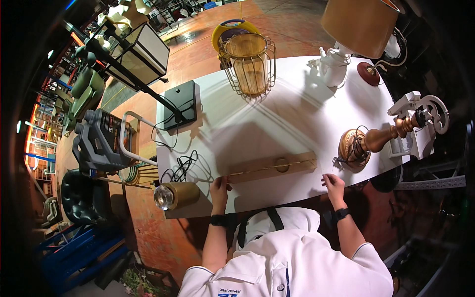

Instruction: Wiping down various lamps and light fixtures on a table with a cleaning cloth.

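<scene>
Left hand (219,190) fingers closed on left end of gold bar (272,167), thumb on top. Right hand (334,184) loosely curled, holding nothing, rested on white table (297,114) near bar's right end, not touching. Bar flat, brass-coloured, round boss mid-length. Long axis left-right, right end angled slightly away. Gold lamp head (176,195) just left.

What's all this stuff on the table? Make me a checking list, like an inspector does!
Surface: white table, lit from above.
Job's things: long gold bar lying flat near the front edge.
Clutter: wire cage lamp, brown lampshade, turned wooden lamp base, gold cylinder lamp, black square base.
Hands: left hand touches the bar's end; right hand rests open on the table.
Cables: black cord coiled at the left.
Surroundings: reddish floor, grey machine.
</scene>
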Available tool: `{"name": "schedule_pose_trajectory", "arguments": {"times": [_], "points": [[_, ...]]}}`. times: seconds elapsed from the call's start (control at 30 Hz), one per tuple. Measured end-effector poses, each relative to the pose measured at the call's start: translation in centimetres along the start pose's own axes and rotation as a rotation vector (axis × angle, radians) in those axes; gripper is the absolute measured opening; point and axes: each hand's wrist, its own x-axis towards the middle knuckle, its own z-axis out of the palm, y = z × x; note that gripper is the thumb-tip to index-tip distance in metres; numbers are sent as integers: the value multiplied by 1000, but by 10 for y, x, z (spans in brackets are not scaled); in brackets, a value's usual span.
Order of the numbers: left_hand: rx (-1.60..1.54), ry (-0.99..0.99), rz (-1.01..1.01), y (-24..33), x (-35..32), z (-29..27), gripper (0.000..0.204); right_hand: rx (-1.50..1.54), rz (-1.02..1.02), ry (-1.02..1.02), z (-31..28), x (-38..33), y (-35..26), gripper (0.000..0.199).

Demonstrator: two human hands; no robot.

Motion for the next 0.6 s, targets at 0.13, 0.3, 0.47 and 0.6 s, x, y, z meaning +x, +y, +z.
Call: {"name": "schedule_pose_trajectory", "arguments": {"times": [0.13, 0.3, 0.47, 0.6], "points": [[118, -36, 15, -10, -13, -16, 21, 24, 45, 38, -10, -17, 14, 13], [111, -33, -7, -23, -33, -27, 21, -47, 128, 19, -20, -31, 23, 14], [93, -30, -64, -41, -37, -35, 20, -147, 43, 32, -20, -34, 32, 14], [74, -31, -91, -31, -36, -28, 25, -193, 37, 52, -17, -33, 30, 17]]}}
